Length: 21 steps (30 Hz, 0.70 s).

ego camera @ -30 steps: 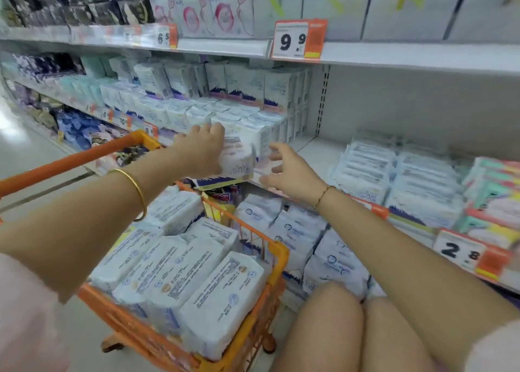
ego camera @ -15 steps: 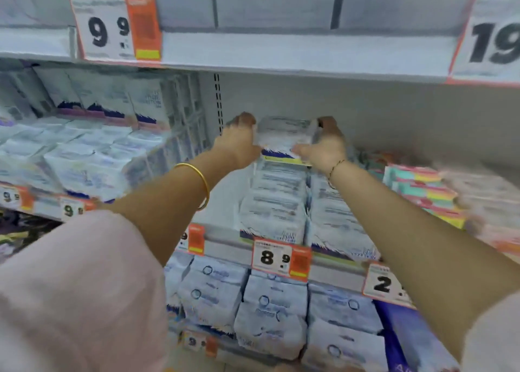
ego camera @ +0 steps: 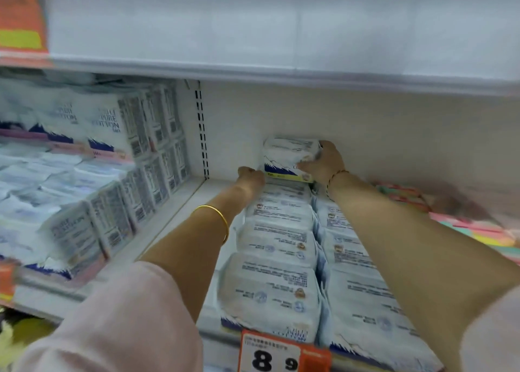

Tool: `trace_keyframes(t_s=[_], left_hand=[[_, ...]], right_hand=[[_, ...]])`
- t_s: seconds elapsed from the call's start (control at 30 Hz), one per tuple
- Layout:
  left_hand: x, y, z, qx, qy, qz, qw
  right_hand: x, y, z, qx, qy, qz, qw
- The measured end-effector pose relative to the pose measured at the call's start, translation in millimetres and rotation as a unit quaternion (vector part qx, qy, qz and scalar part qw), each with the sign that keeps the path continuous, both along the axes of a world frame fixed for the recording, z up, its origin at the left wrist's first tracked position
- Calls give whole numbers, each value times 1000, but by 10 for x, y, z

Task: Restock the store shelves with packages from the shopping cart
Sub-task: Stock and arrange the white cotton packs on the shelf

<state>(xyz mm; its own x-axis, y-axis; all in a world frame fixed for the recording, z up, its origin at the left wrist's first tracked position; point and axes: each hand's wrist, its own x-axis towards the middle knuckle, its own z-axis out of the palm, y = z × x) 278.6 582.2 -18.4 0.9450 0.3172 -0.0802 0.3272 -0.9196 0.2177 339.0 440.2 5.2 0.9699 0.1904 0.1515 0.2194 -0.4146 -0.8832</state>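
Observation:
A white package (ego camera: 287,156) with a blue mountain print and a yellow strip stands at the back of the middle shelf (ego camera: 180,216), on top of a row of flat white packages (ego camera: 277,247). My right hand (ego camera: 323,164) grips its right side, fingers curled round the edge. My left hand (ego camera: 250,176) is at its lower left corner, fingers curled against the row below; whether it grips the package is unclear. The shopping cart is out of view.
Boxed white packs (ego camera: 112,169) fill the shelf's left section, with a bare strip of shelf between them and the rows. Pink and green packs (ego camera: 472,228) lie at the right. The upper shelf (ego camera: 281,70) hangs low overhead. A price tag (ego camera: 278,354) reads 8.9.
Both hands have carried the package from the cart side up to the back of the shelf and set it on the rear of the row. The view has moved closer to the shelf.

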Motion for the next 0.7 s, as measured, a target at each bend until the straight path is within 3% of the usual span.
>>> trace_keyframes(t_s=[0.1, 0.13, 0.2, 0.23, 0.27, 0.3, 0.37, 0.5, 0.6, 0.7], left_hand=[[6, -22, -8, -66, -14, 36, 997], [64, -7, -43, -143, -49, 36, 988], [17, -13, 24, -316, -106, 121, 935], [0, -5, 17, -323, -116, 106, 933], [-34, -4, 9, -245, -116, 76, 959], [-71, -13, 23, -225, -106, 54, 967], [-149, -28, 49, -320, -108, 43, 940], [-419, -48, 277, -317, -88, 61, 942], [-904, -29, 541, -232, -12, 33, 972], [-1598, -35, 807, -162, 82, -6, 983]], right_hand=[[36, 35, -47, 2, 7, 5, 1000], [49, 55, -61, -7, 6, 3, 1000], [69, 103, -78, -33, 4, -8, 999], [72, 125, -83, -44, 2, -16, 999], [73, 139, -90, -51, -2, -28, 998], [64, 149, -94, -54, -3, -42, 998], [0, 150, -83, -53, -3, -78, 996], [-342, 116, 32, -11, 2, -140, 990], [-863, 45, 138, -3, 4, -100, 995], [-1542, -9, 121, 21, -24, 10, 999]])
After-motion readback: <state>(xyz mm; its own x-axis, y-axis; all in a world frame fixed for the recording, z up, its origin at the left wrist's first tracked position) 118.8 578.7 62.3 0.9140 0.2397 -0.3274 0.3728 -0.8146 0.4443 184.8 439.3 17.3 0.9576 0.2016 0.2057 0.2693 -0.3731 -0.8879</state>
